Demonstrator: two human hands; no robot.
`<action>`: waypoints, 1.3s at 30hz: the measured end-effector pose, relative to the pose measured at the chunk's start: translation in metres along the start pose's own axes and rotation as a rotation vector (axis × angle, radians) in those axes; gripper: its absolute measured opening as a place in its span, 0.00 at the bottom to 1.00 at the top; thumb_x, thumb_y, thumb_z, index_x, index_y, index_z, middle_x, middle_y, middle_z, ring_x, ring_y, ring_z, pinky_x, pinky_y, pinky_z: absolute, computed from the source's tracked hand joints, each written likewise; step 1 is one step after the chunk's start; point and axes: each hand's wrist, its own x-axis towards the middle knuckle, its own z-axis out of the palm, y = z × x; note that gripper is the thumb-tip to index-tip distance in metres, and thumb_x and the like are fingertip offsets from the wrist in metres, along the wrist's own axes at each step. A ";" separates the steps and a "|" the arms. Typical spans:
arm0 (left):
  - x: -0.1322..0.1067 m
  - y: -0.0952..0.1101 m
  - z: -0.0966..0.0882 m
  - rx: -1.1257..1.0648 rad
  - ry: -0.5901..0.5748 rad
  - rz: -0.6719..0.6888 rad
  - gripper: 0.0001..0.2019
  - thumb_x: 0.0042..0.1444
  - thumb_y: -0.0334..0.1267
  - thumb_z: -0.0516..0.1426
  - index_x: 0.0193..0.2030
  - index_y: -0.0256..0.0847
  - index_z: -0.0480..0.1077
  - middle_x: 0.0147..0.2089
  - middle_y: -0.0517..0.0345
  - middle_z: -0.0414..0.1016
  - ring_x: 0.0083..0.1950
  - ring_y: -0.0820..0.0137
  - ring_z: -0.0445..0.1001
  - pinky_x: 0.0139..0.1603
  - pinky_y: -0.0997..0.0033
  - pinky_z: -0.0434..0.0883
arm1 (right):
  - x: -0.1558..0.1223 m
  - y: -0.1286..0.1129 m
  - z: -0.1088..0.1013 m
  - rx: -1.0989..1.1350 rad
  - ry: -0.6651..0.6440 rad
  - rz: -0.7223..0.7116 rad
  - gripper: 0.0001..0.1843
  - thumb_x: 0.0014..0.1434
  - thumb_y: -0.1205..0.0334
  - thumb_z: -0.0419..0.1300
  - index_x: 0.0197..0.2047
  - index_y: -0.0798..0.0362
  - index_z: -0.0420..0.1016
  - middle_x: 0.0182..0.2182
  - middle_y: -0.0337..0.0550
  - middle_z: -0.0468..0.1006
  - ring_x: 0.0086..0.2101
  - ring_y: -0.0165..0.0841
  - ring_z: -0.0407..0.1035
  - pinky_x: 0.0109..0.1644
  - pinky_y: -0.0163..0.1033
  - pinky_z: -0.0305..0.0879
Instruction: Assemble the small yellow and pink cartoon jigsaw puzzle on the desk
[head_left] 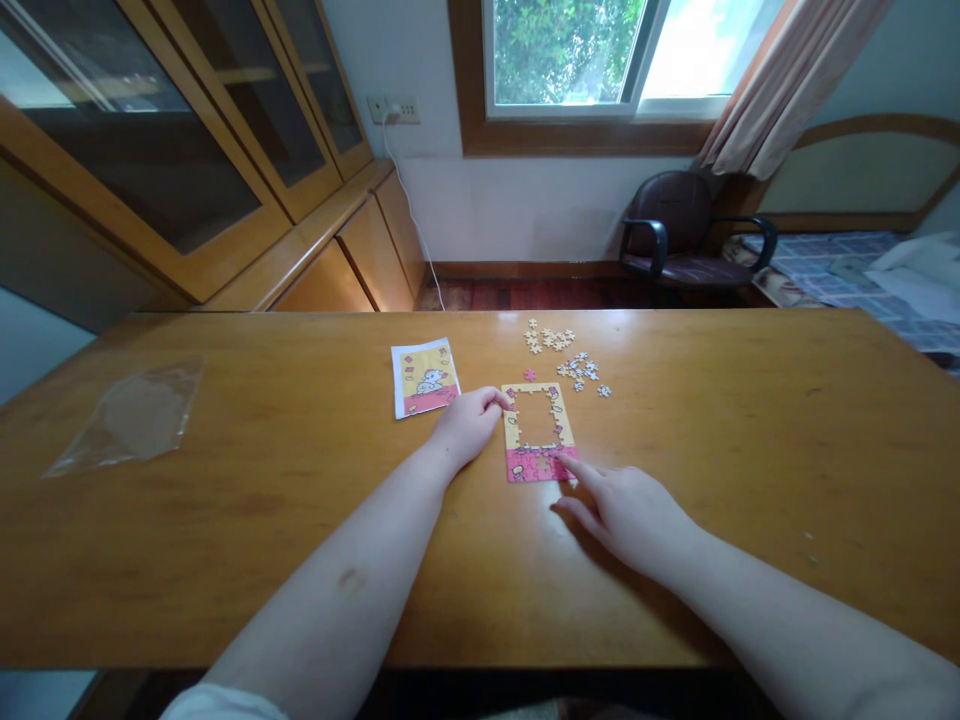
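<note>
A partly assembled jigsaw puzzle (pixel 517 467) lies flat on the table, with a yellow upper border, a pink lower band and an open middle. My left hand (pixel 471 425) is closed at its upper left edge, fingers curled and fingertips on the border. My right hand (pixel 626 505) is open, its index fingertip touching the pink band at the lower right and its thumb apart, above the wood. One small gap shows in the pink band. Just above the puzzle lies a loose pink piece (pixel 530 375). Loose yellow pieces (pixel 553 340) and whitish pieces (pixel 579 369) are scattered beyond it.
A picture sheet (pixel 427 403) with a white cartoon animal lies left of the puzzle. Farther left, a clear plastic bag (pixel 139 415) rests on the wooden table (pixel 300 380). Behind the table stand a glass-door cabinet (pixel 247 180) and a dark armchair (pixel 679 235).
</note>
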 end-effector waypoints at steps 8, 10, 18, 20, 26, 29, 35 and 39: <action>0.001 0.000 0.001 0.019 0.003 0.007 0.13 0.53 0.35 0.48 0.36 0.44 0.74 0.33 0.60 0.77 0.37 0.66 0.72 0.39 0.68 0.65 | 0.004 0.002 0.003 0.009 -0.037 0.016 0.22 0.64 0.49 0.48 0.55 0.50 0.68 0.33 0.47 0.81 0.32 0.39 0.75 0.32 0.37 0.61; 0.001 0.000 0.001 0.020 0.004 0.013 0.13 0.53 0.35 0.48 0.36 0.43 0.74 0.35 0.60 0.77 0.38 0.66 0.72 0.39 0.68 0.65 | 0.005 0.002 0.004 0.006 -0.037 0.026 0.21 0.63 0.49 0.48 0.54 0.50 0.68 0.32 0.46 0.81 0.32 0.39 0.75 0.31 0.37 0.60; 0.001 0.001 0.000 0.008 0.000 0.012 0.12 0.54 0.35 0.48 0.35 0.44 0.74 0.34 0.60 0.77 0.37 0.67 0.72 0.37 0.68 0.64 | 0.006 0.003 0.005 0.020 0.006 0.013 0.22 0.63 0.48 0.48 0.55 0.48 0.68 0.34 0.45 0.81 0.33 0.41 0.75 0.34 0.39 0.62; 0.001 0.002 0.000 0.017 -0.001 0.010 0.12 0.54 0.35 0.48 0.36 0.43 0.74 0.34 0.60 0.77 0.37 0.66 0.72 0.37 0.68 0.64 | 0.006 0.003 0.007 0.025 0.011 -0.008 0.24 0.63 0.48 0.48 0.58 0.47 0.65 0.35 0.45 0.81 0.34 0.42 0.75 0.35 0.40 0.63; 0.001 0.001 0.000 0.027 0.003 0.019 0.12 0.54 0.35 0.48 0.36 0.43 0.74 0.36 0.60 0.77 0.38 0.66 0.72 0.38 0.68 0.65 | 0.007 0.004 0.012 0.040 -0.022 -0.015 0.24 0.63 0.48 0.49 0.59 0.46 0.65 0.36 0.46 0.81 0.36 0.41 0.76 0.35 0.39 0.63; 0.002 0.000 0.000 0.037 0.002 0.016 0.12 0.54 0.35 0.49 0.36 0.44 0.74 0.36 0.60 0.78 0.39 0.66 0.73 0.39 0.68 0.65 | 0.009 0.003 0.013 0.060 -0.027 0.010 0.23 0.63 0.48 0.49 0.58 0.45 0.66 0.35 0.46 0.81 0.35 0.41 0.76 0.34 0.39 0.62; 0.002 0.000 0.000 0.030 0.001 0.018 0.12 0.54 0.35 0.48 0.36 0.43 0.74 0.35 0.60 0.77 0.38 0.66 0.73 0.39 0.68 0.66 | 0.011 0.000 0.014 0.060 -0.023 0.023 0.21 0.62 0.48 0.50 0.54 0.48 0.67 0.32 0.47 0.81 0.33 0.41 0.75 0.32 0.38 0.60; 0.002 -0.001 0.001 0.032 0.000 0.019 0.12 0.54 0.35 0.49 0.36 0.43 0.74 0.35 0.60 0.77 0.37 0.66 0.73 0.39 0.68 0.66 | 0.012 0.001 0.014 0.091 -0.009 0.009 0.21 0.62 0.48 0.50 0.53 0.48 0.68 0.32 0.47 0.80 0.33 0.41 0.75 0.33 0.37 0.60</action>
